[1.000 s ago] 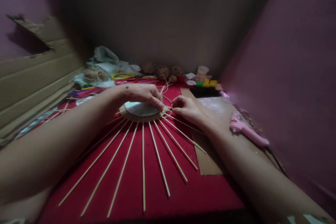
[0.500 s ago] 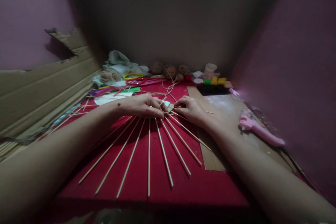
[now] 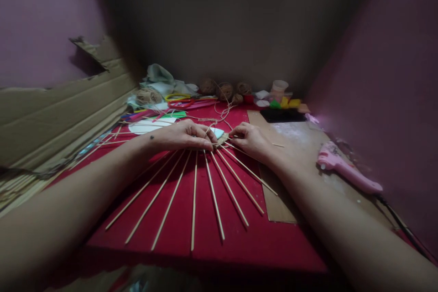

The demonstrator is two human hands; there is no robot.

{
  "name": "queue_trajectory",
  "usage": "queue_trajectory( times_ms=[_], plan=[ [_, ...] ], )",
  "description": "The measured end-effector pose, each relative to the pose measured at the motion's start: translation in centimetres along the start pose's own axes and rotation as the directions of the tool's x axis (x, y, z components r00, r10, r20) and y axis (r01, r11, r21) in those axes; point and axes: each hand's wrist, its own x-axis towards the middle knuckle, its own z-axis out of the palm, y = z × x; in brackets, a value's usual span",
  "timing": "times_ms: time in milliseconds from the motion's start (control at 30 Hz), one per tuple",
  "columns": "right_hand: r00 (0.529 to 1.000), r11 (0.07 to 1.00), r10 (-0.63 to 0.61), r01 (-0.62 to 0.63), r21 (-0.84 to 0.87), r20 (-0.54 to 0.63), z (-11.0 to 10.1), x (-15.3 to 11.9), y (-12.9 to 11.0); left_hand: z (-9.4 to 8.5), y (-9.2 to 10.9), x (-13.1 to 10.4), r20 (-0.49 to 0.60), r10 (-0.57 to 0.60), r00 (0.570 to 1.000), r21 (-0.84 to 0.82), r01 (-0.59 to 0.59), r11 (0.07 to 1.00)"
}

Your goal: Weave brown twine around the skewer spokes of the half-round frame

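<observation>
Thin wooden sticks fan out over the red cloth from a small round woven twine centre with a pale blue-white piece on it. My left hand grips the left side of this centre, thumb in front and fingers curled over the stick ends. At its right edge, my right hand is closed in a pinch by the twine and a stick; the fingertips partly hide what they hold. Twine runs back from there to the yarn balls.
A pink glue gun lies at the right on a brown board, in front of a black flat object. Scissors and cloth scraps sit at the back left. Cardboard lines the left wall.
The view has shifted slightly. My hands have moved a little apart, showing more of the woven centre and its pale piece. The sticks keep nearly the same spread.
</observation>
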Motion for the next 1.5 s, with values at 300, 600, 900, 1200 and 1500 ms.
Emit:
queue_trajectory(
  times_ms=[300, 600, 900, 1200, 1500],
  plan=[
    [0.974, 0.987, -0.156, 0.159, 0.004, -0.166, -1.2, -0.4, -1.0, 0.1, -0.5, 0.0, -0.002, -0.031, 1.000, -0.026, 0.031, 0.999],
    [0.983, 0.977, -0.183, 0.182, 0.109, -0.005, -0.8, -1.5, -0.6, 0.2, -0.6, 0.1, 0.008, 0.027, 1.000, -0.034, -0.026, 0.999],
    [0.972, 0.971, -0.234, 0.232, 0.054, 0.038, -1.0, -1.7, -0.7, 0.4, -0.1, 0.1, -0.006, 0.075, 0.997, 0.051, -0.074, 0.996],
    [0.920, 0.916, -0.389, 0.380, 0.131, 0.053, -0.4, -1.9, -1.0, 0.8, 0.1, 0.2, -0.013, 0.090, 0.996, 0.024, -0.090, 0.996],
    [0.922, 0.919, -0.373, 0.350, 0.181, 0.109, -0.6, -1.5, -0.7, 1.0, 0.8, -0.2, -0.085, 0.075, 0.994, -0.002, -0.075, 0.997]
  ],
)
